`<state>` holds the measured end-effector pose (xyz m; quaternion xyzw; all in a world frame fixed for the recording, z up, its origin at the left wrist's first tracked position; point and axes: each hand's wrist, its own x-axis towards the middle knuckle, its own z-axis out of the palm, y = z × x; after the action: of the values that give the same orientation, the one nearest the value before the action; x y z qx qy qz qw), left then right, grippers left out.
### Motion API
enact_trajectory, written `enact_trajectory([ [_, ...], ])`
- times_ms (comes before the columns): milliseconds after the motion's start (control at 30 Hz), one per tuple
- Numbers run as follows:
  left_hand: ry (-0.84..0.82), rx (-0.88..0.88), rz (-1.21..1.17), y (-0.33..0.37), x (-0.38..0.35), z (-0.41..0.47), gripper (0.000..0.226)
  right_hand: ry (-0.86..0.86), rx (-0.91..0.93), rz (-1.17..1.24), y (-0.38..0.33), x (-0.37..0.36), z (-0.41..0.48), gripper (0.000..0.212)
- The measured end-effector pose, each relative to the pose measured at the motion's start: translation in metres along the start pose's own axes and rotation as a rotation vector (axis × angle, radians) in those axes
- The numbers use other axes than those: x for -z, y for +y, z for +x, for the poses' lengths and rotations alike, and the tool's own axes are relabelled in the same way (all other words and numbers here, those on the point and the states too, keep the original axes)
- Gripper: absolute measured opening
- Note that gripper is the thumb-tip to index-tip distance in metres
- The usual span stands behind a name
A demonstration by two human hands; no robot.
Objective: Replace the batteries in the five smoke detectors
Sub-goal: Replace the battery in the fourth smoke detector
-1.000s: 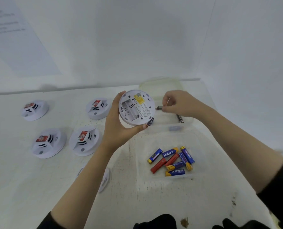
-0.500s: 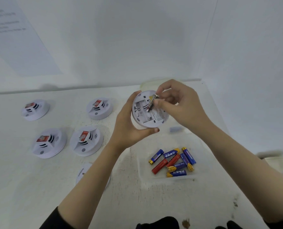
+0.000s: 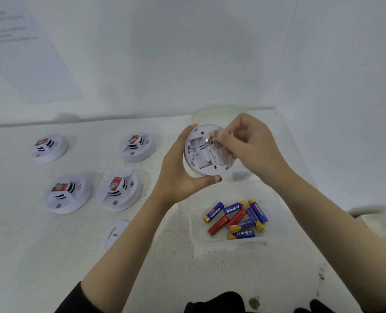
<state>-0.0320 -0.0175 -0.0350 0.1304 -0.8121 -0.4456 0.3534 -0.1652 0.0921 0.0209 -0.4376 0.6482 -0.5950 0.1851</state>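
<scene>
The left hand (image 3: 180,170) grasps a white smoke detector (image 3: 206,162) by its rim, thumb below and fingers behind, holding it in the air above the right half of the worktop (image 3: 41,256). Its back faces the camera, and the open battery bay (image 3: 198,152) shows white plastic slots. The right hand (image 3: 253,147) is clenched around a small battery (image 3: 212,139), pinching it between thumb and fingertips with its metal end at the upper edge of the bay; whether it touches a contact cannot be told.

Below the hands, toward the worktop's right edge, sits a clear plastic tray (image 3: 195,236). It holds a loose heap of batteries (image 3: 235,219), most of them blue with gold ends and two red, lying crosswise on one another. A second clear container (image 3: 201,111) with a greenish rim stands at the far right corner, mostly hidden behind the hands; a blurred bluish object (image 3: 240,175) shows just under the right wrist.

On the left half stand four more detectors (image 3: 119,190), two near the far edge and two closer in, each face up with a red label. A white cover plate (image 3: 115,233) lies beside the left forearm, partly hidden by it.
</scene>
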Motion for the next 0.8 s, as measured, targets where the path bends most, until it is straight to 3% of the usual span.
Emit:
enact_trajectory([
  [133,-0.001,0.0,-0.01,0.001,-0.002,-0.001,0.092,-0.096,-0.059,0.149,-0.001,0.006,0.001,0.02],
  [233,-0.017,0.002,-0.016,-0.002,-0.005,-0.001,0.092,-0.157,0.064,0.018,-0.001,0.005,-0.002,0.031],
  [433,-0.04,0.023,-0.059,-0.004,-0.007,-0.003,0.099,-0.032,0.182,-0.108,0.0,0.001,-0.007,0.021],
  [567,-0.045,0.042,-0.06,0.0,-0.008,-0.005,0.1,-0.017,0.318,-0.314,0.0,-0.002,-0.01,0.014],
  [800,-0.066,0.061,-0.084,0.0,-0.012,-0.009,0.099,-0.06,0.52,-0.627,0.014,0.0,-0.007,0.025],
])
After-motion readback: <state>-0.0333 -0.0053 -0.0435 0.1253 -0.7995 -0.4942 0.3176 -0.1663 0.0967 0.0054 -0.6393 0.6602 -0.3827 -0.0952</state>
